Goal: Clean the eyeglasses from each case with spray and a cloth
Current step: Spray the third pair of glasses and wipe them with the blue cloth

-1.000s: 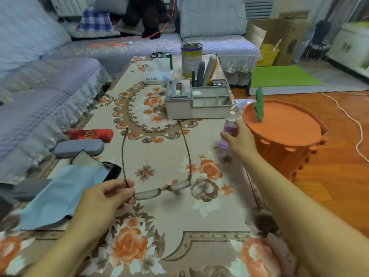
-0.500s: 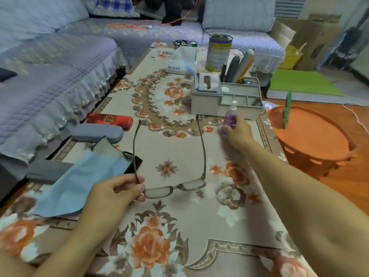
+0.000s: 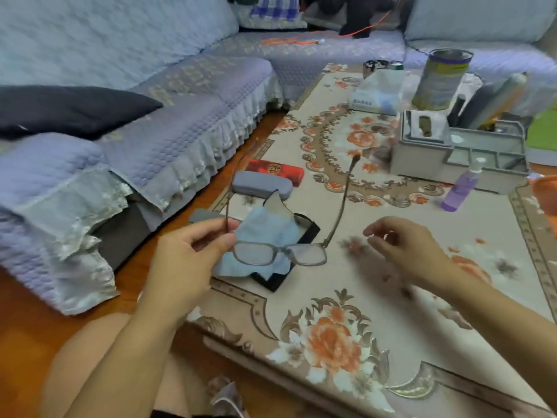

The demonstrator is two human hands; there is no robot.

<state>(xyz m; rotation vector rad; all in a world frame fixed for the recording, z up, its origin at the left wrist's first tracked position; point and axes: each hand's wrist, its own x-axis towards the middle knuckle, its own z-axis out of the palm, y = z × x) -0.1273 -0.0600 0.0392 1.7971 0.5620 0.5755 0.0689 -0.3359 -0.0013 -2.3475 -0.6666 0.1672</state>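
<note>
My left hand (image 3: pixel 187 260) pinches the left temple of grey-framed eyeglasses (image 3: pixel 280 253), held above the table with both temples unfolded and pointing away. Under the lenses lies a light blue cloth (image 3: pixel 265 233) spread over an open black case (image 3: pixel 304 236). My right hand (image 3: pixel 407 251) hovers empty over the table just right of the glasses, fingers loosely curled. The purple spray bottle (image 3: pixel 461 188) stands alone at the right, beside the grey organiser. A shut grey case (image 3: pixel 262 184) and a red case (image 3: pixel 275 170) lie at the table's left edge.
A grey desk organiser (image 3: pixel 458 152) with pens, a tissue pack (image 3: pixel 376 92) and a metal tin (image 3: pixel 440 79) stand at the far end of the floral-covered table (image 3: pixel 391 312). A purple sofa (image 3: pixel 135 116) runs along the left. An orange basket's edge (image 3: pixel 547 191) shows at the right.
My right hand has let go of the spray bottle, which now stands on the table, and come back toward the glasses. The view has swung left; the left hand has lifted the glasses over the cloth.
</note>
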